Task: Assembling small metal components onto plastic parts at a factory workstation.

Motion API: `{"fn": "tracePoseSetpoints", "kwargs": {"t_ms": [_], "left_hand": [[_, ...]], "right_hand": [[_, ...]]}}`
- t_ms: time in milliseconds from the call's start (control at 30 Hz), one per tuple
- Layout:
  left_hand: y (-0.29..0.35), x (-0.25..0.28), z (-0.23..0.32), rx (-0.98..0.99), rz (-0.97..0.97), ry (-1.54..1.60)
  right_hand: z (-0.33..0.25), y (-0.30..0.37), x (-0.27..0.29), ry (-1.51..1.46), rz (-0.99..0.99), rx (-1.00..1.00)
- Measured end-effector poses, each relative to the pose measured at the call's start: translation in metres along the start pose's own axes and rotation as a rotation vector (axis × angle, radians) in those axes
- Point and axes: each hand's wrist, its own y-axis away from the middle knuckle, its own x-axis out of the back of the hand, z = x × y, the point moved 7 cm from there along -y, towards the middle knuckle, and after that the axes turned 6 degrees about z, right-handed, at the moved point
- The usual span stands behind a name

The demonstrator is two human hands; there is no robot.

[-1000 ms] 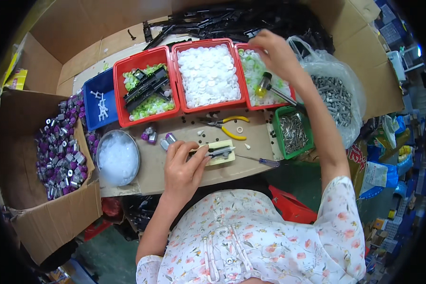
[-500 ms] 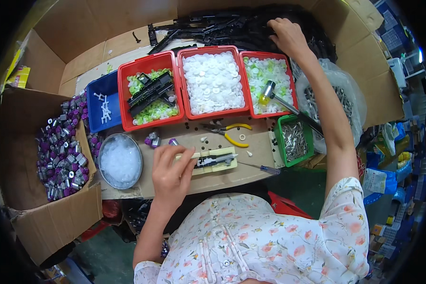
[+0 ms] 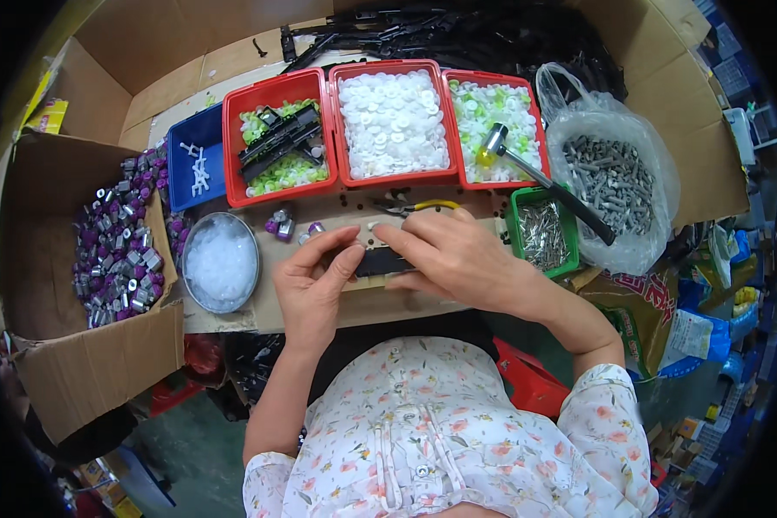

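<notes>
A long black plastic part (image 3: 382, 262) lies level between my two hands, over the spot of the cream fixture, which is now almost wholly covered. My left hand (image 3: 312, 283) curls its thumb and fingers at the part's left end. From the right, my right hand (image 3: 462, 259) grips the same part, index finger along its top edge and the other fingers bent around it. What lies beneath the part is hidden. Just beyond my hands are yellow-handled pliers (image 3: 414, 206), partly covered by the right hand. Two purple-and-silver pieces (image 3: 280, 224) stand near my left fingers.
Red bins (image 3: 345, 164) of white and green discs line the back, black parts (image 3: 281, 142) lying in the left one. A hammer (image 3: 548, 183) rests across the right bin and a green screw box (image 3: 515, 226). A round bowl (image 3: 255, 274), blue tray (image 3: 181, 173) and carton (image 3: 86, 363) stand left.
My right hand has come back from the heap of black parts at the far right to the middle, bringing a black part over the fixture. My left hand stays near the fixture's left end.
</notes>
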Motion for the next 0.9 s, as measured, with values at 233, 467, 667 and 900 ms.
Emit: {"fn": "tracePoseSetpoints", "kwargs": {"t_ms": [233, 467, 667, 900], "left_hand": [[0.009, 0.011, 0.0, -0.036, 0.016, -0.025], [0.005, 0.061, 0.027, -0.35, 0.213, -0.365], [0.012, 0.066, 0.026, -0.354, 0.255, -0.465], [0.015, 0.047, 0.027, -0.478, 0.182, -0.633]], "right_hand": [[-0.011, 0.009, -0.009, -0.022, 0.015, -0.021], [0.004, 0.018, -0.032, 0.013, 0.021, -0.121], [0.0, 0.016, -0.048, -0.041, -0.019, -0.124], [0.001, 0.016, -0.049, 0.003, -0.022, -0.132]]}}
